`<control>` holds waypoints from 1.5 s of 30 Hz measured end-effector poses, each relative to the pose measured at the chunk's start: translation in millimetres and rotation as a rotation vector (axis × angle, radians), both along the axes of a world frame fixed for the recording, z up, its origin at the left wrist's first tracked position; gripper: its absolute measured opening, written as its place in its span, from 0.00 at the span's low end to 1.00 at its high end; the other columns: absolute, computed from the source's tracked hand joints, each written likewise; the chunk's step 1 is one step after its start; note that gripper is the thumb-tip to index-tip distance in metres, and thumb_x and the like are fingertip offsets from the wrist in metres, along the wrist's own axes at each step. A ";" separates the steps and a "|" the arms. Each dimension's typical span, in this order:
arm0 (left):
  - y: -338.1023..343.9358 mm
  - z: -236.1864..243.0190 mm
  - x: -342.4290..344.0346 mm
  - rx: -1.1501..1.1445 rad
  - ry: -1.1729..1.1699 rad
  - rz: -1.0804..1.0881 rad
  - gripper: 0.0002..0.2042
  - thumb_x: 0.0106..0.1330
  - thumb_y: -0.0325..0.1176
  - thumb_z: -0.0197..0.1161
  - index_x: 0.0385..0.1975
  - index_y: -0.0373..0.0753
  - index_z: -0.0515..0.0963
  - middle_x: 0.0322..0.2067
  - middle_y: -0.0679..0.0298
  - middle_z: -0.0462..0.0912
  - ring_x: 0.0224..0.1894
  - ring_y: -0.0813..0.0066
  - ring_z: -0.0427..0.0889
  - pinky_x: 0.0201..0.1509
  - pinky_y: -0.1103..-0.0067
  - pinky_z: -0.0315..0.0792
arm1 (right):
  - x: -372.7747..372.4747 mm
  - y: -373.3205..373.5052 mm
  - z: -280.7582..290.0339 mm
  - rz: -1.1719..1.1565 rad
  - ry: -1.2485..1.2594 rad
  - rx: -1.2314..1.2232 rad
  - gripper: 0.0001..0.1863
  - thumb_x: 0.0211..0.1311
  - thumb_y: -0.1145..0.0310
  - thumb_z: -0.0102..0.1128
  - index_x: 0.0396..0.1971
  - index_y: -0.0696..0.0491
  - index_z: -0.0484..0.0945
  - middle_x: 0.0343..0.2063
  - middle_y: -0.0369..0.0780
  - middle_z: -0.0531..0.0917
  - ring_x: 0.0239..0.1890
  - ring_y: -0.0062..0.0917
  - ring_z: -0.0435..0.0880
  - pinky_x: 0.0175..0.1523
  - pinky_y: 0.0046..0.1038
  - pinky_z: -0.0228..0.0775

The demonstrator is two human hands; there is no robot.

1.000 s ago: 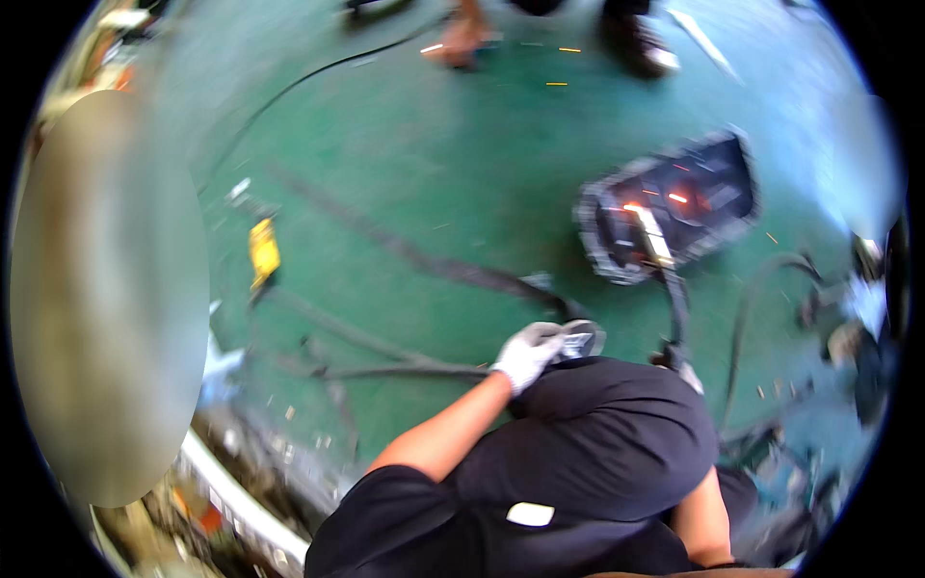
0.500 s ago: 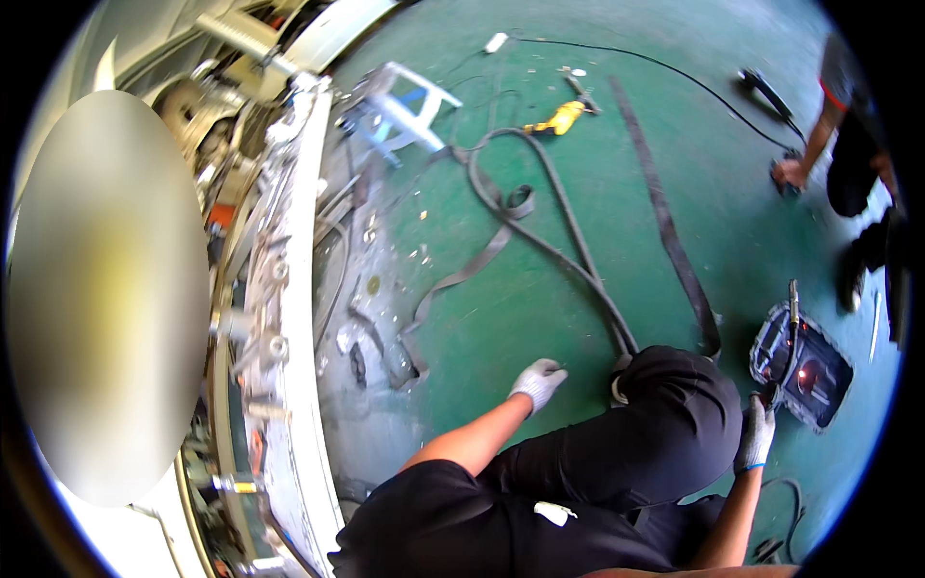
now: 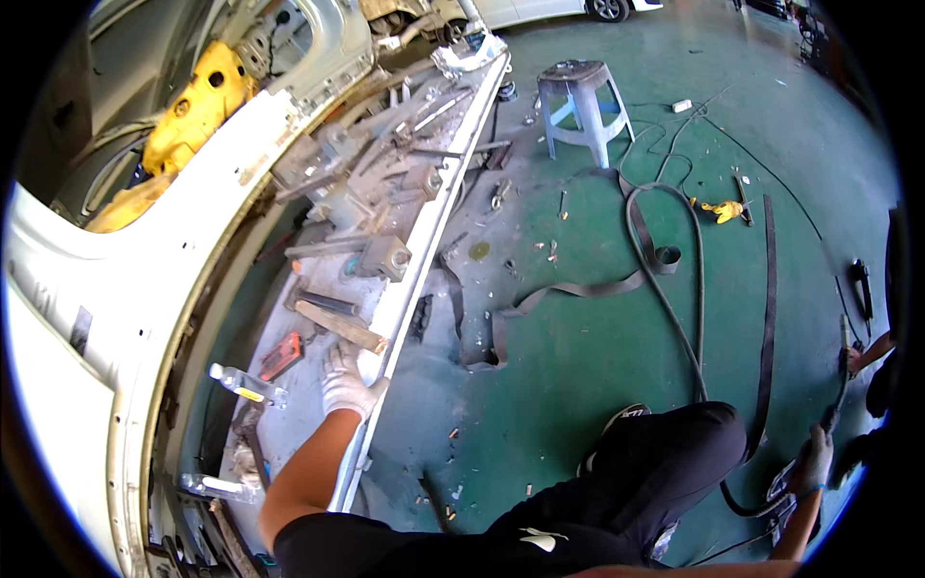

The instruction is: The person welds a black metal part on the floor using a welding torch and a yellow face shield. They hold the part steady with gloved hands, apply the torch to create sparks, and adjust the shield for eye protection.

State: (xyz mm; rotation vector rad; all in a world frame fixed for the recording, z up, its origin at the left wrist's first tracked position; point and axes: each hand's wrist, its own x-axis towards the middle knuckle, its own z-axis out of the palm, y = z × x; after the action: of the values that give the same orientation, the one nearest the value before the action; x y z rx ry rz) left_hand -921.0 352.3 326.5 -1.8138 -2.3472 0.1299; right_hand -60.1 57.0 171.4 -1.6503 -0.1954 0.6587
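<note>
Torch (image 3: 836, 405) in right hand (image 3: 817, 457), fingers curled; left hand (image 3: 350, 387) flat, empty, on bench (image 3: 301, 422)

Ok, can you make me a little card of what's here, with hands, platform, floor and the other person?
Left hand: gloved, open, by a wooden handle
Right hand: gloved, holding a dark tool
Platform: bottles, red item, metal block
Floor: green; stool, hose, strap, yellow tool
Other person: hand close to the dark tool; touching unclear
</note>
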 end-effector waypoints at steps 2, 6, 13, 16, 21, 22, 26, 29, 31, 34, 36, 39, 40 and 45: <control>3.1 -3.6 5.8 0.035 0.028 -0.017 0.63 0.54 0.62 0.74 0.79 0.28 0.44 0.76 0.37 0.53 0.80 0.41 0.50 0.84 0.57 0.45 | -14.5 29.4 4.0 0.093 -0.009 -0.096 0.11 0.71 0.54 0.63 0.39 0.44 0.75 0.16 0.27 0.68 0.12 0.15 0.64 0.16 0.23 0.52; -5.3 5.3 6.1 0.007 0.023 -0.014 0.60 0.56 0.62 0.69 0.78 0.27 0.45 0.78 0.38 0.49 0.79 0.36 0.50 0.83 0.53 0.47 | -92.9 119.3 71.5 0.265 0.030 -0.316 0.06 0.69 0.62 0.60 0.38 0.48 0.75 0.17 0.30 0.70 0.12 0.17 0.67 0.16 0.24 0.58; 9.7 23.0 14.1 -0.213 0.073 -0.019 0.61 0.57 0.64 0.65 0.77 0.22 0.42 0.77 0.34 0.47 0.82 0.39 0.41 0.85 0.54 0.35 | -155.2 167.9 159.1 0.438 -0.008 -0.316 0.05 0.67 0.68 0.63 0.38 0.51 0.77 0.25 0.29 0.73 0.26 0.15 0.71 0.32 0.23 0.65; 25.7 61.9 23.7 -0.565 0.072 0.087 0.62 0.56 0.64 0.69 0.77 0.23 0.43 0.78 0.36 0.47 0.81 0.39 0.43 0.84 0.55 0.43 | -189.4 167.3 226.3 0.441 0.007 -0.270 0.06 0.65 0.67 0.64 0.36 0.50 0.76 0.24 0.29 0.75 0.23 0.16 0.72 0.26 0.24 0.66; 81.7 243.2 93.1 -0.233 -0.504 0.112 0.48 0.63 0.60 0.69 0.75 0.33 0.59 0.73 0.38 0.64 0.75 0.46 0.65 0.80 0.64 0.59 | -218.4 134.0 307.1 0.410 0.052 -0.183 0.10 0.66 0.68 0.65 0.44 0.51 0.80 0.26 0.30 0.78 0.25 0.17 0.76 0.29 0.25 0.70; 104.7 296.3 112.7 -0.207 -0.576 0.096 0.46 0.65 0.60 0.67 0.75 0.34 0.62 0.72 0.39 0.66 0.74 0.47 0.67 0.79 0.64 0.59 | -215.4 118.2 282.2 0.356 0.097 -0.211 0.13 0.65 0.68 0.65 0.47 0.53 0.80 0.27 0.32 0.79 0.23 0.20 0.78 0.28 0.26 0.72; 228.4 446.9 68.9 0.331 -0.643 -0.079 0.31 0.73 0.52 0.64 0.66 0.33 0.75 0.65 0.44 0.78 0.67 0.49 0.77 0.73 0.63 0.68 | -267.1 130.9 346.5 0.184 0.214 -0.192 0.13 0.65 0.69 0.62 0.47 0.54 0.77 0.23 0.35 0.77 0.20 0.23 0.78 0.25 0.29 0.73; 369.7 517.7 -53.9 0.628 -0.380 -0.118 0.30 0.72 0.55 0.63 0.58 0.32 0.80 0.52 0.44 0.85 0.54 0.47 0.84 0.58 0.60 0.75 | -294.0 163.9 353.3 0.096 0.323 -0.214 0.17 0.64 0.69 0.62 0.52 0.56 0.75 0.23 0.37 0.77 0.20 0.25 0.78 0.26 0.30 0.74; 468.4 532.0 -78.9 0.651 -0.356 0.108 0.27 0.74 0.56 0.56 0.53 0.36 0.82 0.54 0.46 0.85 0.57 0.43 0.82 0.60 0.60 0.75 | -303.5 164.8 340.0 -0.025 0.343 -0.260 0.19 0.64 0.69 0.61 0.54 0.55 0.74 0.22 0.37 0.76 0.19 0.28 0.77 0.24 0.32 0.74; 610.7 519.0 -127.4 0.452 -0.253 0.087 0.27 0.74 0.56 0.57 0.54 0.36 0.82 0.55 0.46 0.84 0.57 0.45 0.82 0.60 0.61 0.75 | -308.1 194.3 352.9 -0.026 0.321 -0.398 0.13 0.63 0.71 0.58 0.48 0.53 0.75 0.21 0.37 0.75 0.17 0.29 0.77 0.21 0.34 0.72; 689.3 486.3 -142.4 0.305 -0.227 -0.002 0.27 0.74 0.56 0.57 0.54 0.36 0.81 0.55 0.47 0.84 0.57 0.46 0.82 0.60 0.61 0.75 | -320.1 237.0 383.3 -0.045 0.214 -0.490 0.12 0.62 0.69 0.61 0.45 0.54 0.76 0.24 0.37 0.77 0.26 0.26 0.78 0.30 0.32 0.72; 768.7 430.7 -127.9 0.188 -0.179 -0.081 0.27 0.74 0.56 0.58 0.55 0.36 0.81 0.55 0.48 0.84 0.57 0.47 0.82 0.61 0.62 0.75 | -322.4 289.6 430.6 0.050 0.283 -0.814 0.17 0.60 0.58 0.70 0.42 0.52 0.77 0.30 0.37 0.82 0.29 0.25 0.81 0.36 0.33 0.74; 786.2 413.7 -103.8 0.166 -0.167 -0.109 0.27 0.74 0.55 0.58 0.56 0.36 0.81 0.55 0.48 0.84 0.57 0.48 0.82 0.61 0.62 0.75 | -326.0 290.5 433.6 0.093 0.138 -0.806 0.16 0.61 0.58 0.69 0.42 0.51 0.78 0.28 0.37 0.82 0.28 0.24 0.81 0.35 0.32 0.74; 815.5 375.8 -15.7 0.115 -0.146 -0.219 0.27 0.73 0.55 0.59 0.57 0.37 0.80 0.56 0.49 0.84 0.57 0.50 0.82 0.61 0.63 0.75 | -352.7 297.8 451.2 -0.013 0.242 -0.747 0.19 0.60 0.59 0.69 0.48 0.51 0.77 0.30 0.35 0.82 0.29 0.21 0.82 0.37 0.30 0.77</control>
State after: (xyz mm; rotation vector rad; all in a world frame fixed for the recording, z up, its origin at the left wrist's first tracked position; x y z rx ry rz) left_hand -936.7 1167.8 702.2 -2.0690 -2.1753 -0.1674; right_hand -412.8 354.8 622.7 -2.2497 0.2734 0.9873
